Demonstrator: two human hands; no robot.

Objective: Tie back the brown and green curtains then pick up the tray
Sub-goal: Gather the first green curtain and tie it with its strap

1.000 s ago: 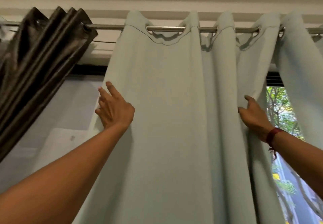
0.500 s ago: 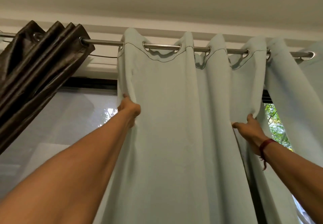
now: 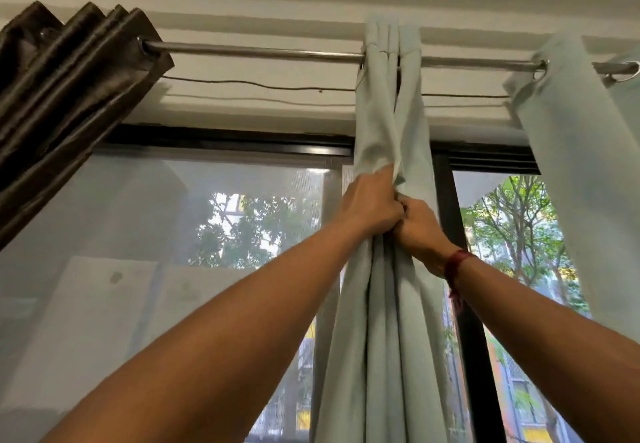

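I have both hands up on the green curtain point(image 3: 388, 338), which is gathered into a narrow bundle hanging from the middle of the rod point(image 3: 259, 53). My left hand point(image 3: 370, 207) is closed around the folds from the left, and my right hand point(image 3: 420, 231), just below and touching it, is curled into the same bundle from the right. The brown curtain point(image 3: 69, 79) is bunched at the rod's left end and drawn aside at a slant; I cannot see whether a tie holds it. My main worry is that no tie-back is in sight, so one hand would have to let go to fetch one, and I judge the folds would then fan out along the rod. Pulling down hard could also strain the rings or the rod itself. A second pale green panel point(image 3: 571, 165) hangs loose near the rod's right end, well apart from my bundle, and it may get left out of the tie. The tray is nowhere in view, so I will have to look for it.
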